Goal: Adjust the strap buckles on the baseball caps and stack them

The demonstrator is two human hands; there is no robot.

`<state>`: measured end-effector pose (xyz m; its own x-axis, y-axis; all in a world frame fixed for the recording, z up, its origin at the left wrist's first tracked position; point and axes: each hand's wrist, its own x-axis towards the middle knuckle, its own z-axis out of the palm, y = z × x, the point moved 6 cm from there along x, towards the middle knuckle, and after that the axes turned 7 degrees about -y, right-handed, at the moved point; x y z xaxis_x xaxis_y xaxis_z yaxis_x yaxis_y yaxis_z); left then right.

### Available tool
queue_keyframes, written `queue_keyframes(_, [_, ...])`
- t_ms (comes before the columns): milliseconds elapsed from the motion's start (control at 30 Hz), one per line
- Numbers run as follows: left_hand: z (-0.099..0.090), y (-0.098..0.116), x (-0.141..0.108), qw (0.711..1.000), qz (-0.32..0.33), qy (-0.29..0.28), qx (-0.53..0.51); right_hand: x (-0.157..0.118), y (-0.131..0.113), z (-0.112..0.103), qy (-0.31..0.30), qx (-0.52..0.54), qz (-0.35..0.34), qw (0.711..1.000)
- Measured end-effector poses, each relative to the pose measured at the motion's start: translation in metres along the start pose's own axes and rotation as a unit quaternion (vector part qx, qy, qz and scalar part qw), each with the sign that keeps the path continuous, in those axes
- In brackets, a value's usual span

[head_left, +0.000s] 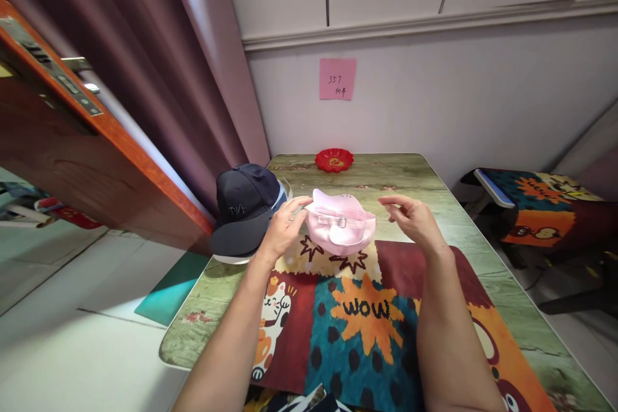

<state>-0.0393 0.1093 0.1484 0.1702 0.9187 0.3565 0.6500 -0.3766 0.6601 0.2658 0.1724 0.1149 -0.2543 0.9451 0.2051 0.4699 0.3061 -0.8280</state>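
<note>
A pink baseball cap [340,232] rests on the table, its back strap and metal buckle facing me and its brim on the far side. My left hand [288,225] has thumb and fingertips at the cap's left edge, seemingly pinching it. To the cap's right, my right hand [412,217] hovers just off it with fingers bent and a little apart, nothing in them. Dark navy caps [246,206] sit stacked at the table's left edge beside my left hand, with lighter brims or straps showing beneath.
A red scalloped dish [334,159] stands at the far end of the wood-patterned table [193,322]. Under my forearms lies a colourful mat [367,360]. A pink note [338,79] is stuck on the wall. At left are a door [96,154] and curtain; a mat-covered stool [541,206] is at right.
</note>
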Motion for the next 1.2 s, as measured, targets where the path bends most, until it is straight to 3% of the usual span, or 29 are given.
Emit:
queue_keyframes(100, [-0.003, -0.018, 0.006, 0.997, -0.003, -0.017, 0.074, 0.002, 0.036, -0.002, -0.009, -0.092, 0.018, 0.996])
queue_keyframes(233, [0.01, -0.028, 0.021, 0.986, 0.019, -0.07, 0.153, 0.007, 0.055, 0.024, -0.103, -0.066, 0.0, 0.992])
queue_keyframes(300, [0.019, -0.03, 0.028, 0.981, 0.038, -0.094, 0.163, 0.009, 0.053, 0.037, -0.125, -0.047, -0.015, 0.991])
queue_keyframes(433, [0.03, -0.035, 0.039, 0.98, 0.058, -0.123, 0.147, 0.013, 0.048, 0.049, -0.113, -0.045, -0.035, 0.992])
queue_keyframes(633, [0.019, -0.028, 0.052, 0.987, 0.042, -0.115, 0.109, 0.016, 0.038, 0.039, -0.072, 0.052, -0.053, 0.995])
queue_keyframes(767, [0.002, -0.005, 0.055, 0.991, 0.016, -0.097, -0.091, 0.013, 0.015, 0.018, -0.02, 0.181, -0.09, 0.979])
queue_keyframes(833, [-0.004, 0.005, 0.054, 0.968, -0.008, -0.074, -0.241, 0.011, 0.004, 0.009, 0.009, 0.242, -0.078, 0.967])
queue_keyframes(933, [0.0, 0.01, 0.049, 0.91, -0.068, -0.036, -0.407, 0.008, -0.009, 0.007, 0.023, 0.343, -0.036, 0.938])
queue_keyframes(1100, [0.022, -0.003, 0.037, 0.825, -0.176, 0.052, -0.534, 0.014, -0.01, 0.036, 0.033, 0.517, 0.08, 0.852])
queue_keyframes(1200, [0.039, -0.011, 0.029, 0.777, -0.226, 0.044, -0.586, 0.019, 0.0, 0.055, 0.072, 0.558, 0.134, 0.816])
